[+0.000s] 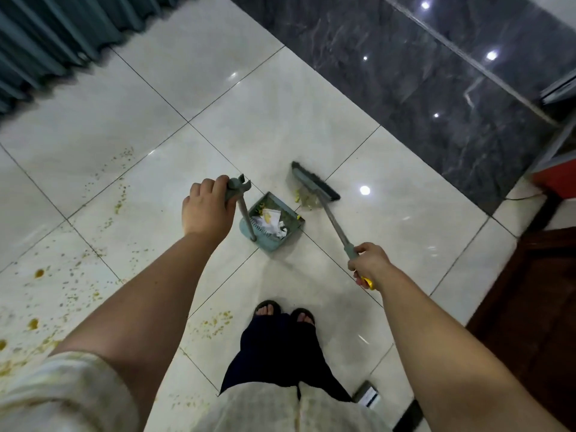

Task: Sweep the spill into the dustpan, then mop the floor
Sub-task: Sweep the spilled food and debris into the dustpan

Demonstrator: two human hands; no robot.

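Paper scraps (269, 222) lie in the dustpan (269, 246) on the white tile floor (280, 104); the left hand (207, 210) grips its upright handle. The right hand (369, 265) grasps the broom (314, 183) by its handle, bristles touching a small yellowish pile (304, 199) just beside the pan's mouth. Yellow spill specks (71, 288) dot tiles further left

No text, brand, number or sign can be read in this view. The crumpled white paper (270, 224) inside the dustpan (271, 244) shows no legible print. The white face of the small dark object (367, 397) at the lower edge is too blurred to read.
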